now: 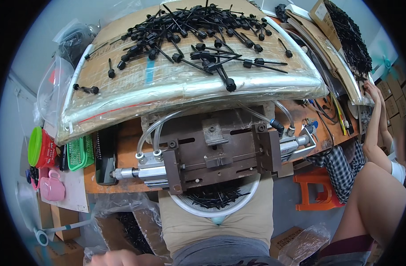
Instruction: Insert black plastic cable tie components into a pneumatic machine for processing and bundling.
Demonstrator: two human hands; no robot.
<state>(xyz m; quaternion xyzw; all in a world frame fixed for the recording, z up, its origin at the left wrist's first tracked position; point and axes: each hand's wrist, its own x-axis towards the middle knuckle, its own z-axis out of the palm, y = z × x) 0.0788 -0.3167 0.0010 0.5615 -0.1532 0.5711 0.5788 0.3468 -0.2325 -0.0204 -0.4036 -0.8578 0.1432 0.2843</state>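
Note:
My left hand (116,258) shows only in part at the lower edge, blurred and cut off, so its fingers cannot be made out. A bent bare limb with a maroon-trimmed sleeve, seemingly my right arm, rises at the lower right; its hand is out of the picture. In front of me stands a brown metal fixture (220,173) with a pneumatic cylinder (152,173) on the left and another cylinder (291,144) on the right. Under its front edge, a white round basket (214,213) of black parts rests on my lap. Neither hand is seen touching these.
Black stem-like plastic parts (180,31) lie heaped on a plastic-wrapped cardboard board (265,80) behind the fixture. A green basket (78,155) and pink mug (52,186) stand left. At right are an orange stool (311,190) and a co-worker's hands (370,91) by more black parts.

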